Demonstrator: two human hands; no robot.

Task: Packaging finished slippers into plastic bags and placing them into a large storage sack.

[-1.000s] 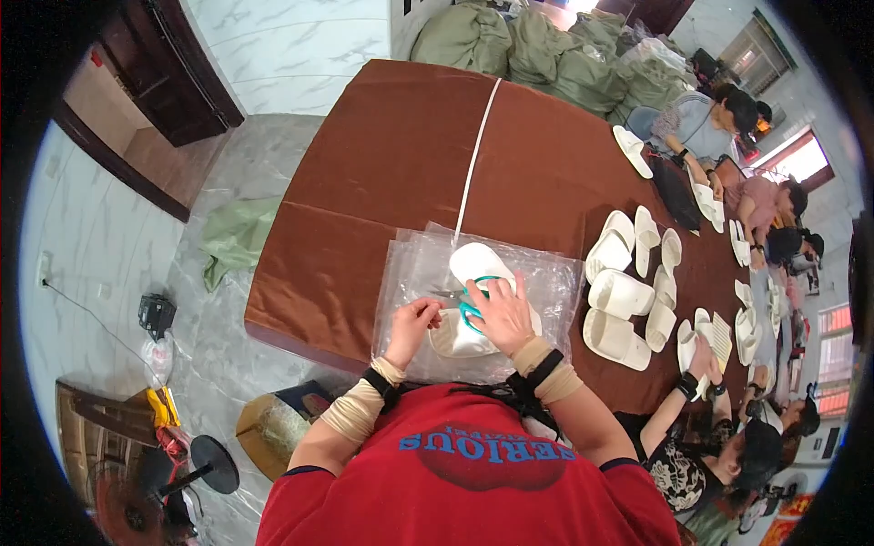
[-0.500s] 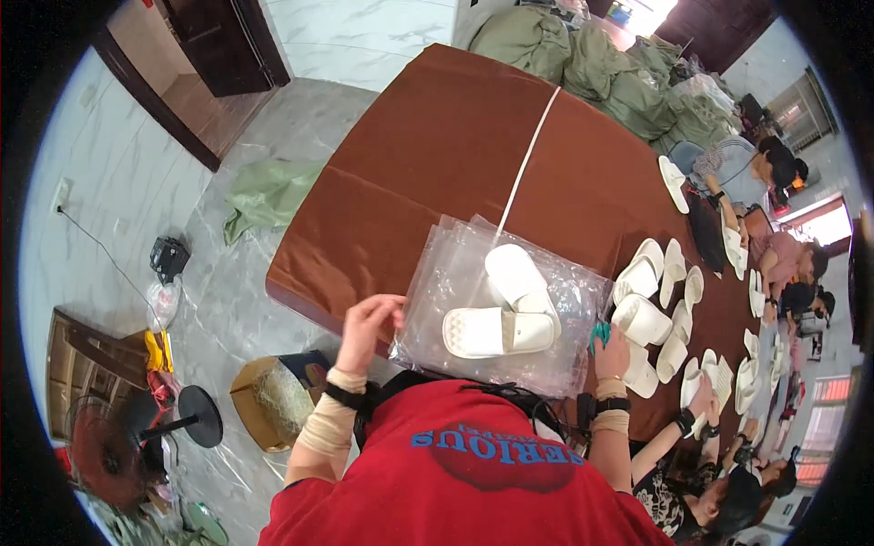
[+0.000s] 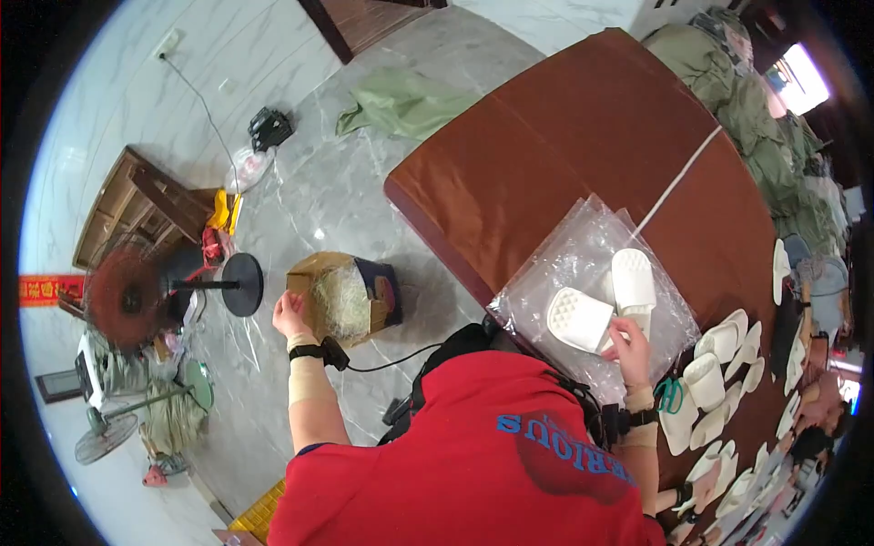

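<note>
My left hand point(image 3: 290, 314) is beside the rim of a cardboard box point(image 3: 309, 268) on the floor. Its fingers are curled together; whatever they may hold is too small to make out. White scraps, perhaps plastic strips point(image 3: 344, 305), fill the box. On the table, my right hand point(image 3: 630, 353) pinches the end of a white slipper point(image 3: 580, 318). Its mate, another white slipper point(image 3: 634, 278), lies against it. Both rest on a stack of clear plastic bags point(image 3: 537, 282). Next to my right wrist, green-handled scissors point(image 3: 669, 397) lie by more slippers.
A brown-covered table point(image 3: 583, 118) carries several white slippers point(image 3: 706, 380) at its right, where other people's hands work. Green sacks point(image 3: 756, 118) are heaped behind it. On the left stand a fan point(image 3: 127, 296) and a wooden piece of furniture point(image 3: 137, 214). A green sheet point(image 3: 401, 102) lies on the floor.
The view has swung left. My left hand has gone from the bags' edge to the box. My right hand has left the scissors and moved onto the slipper.
</note>
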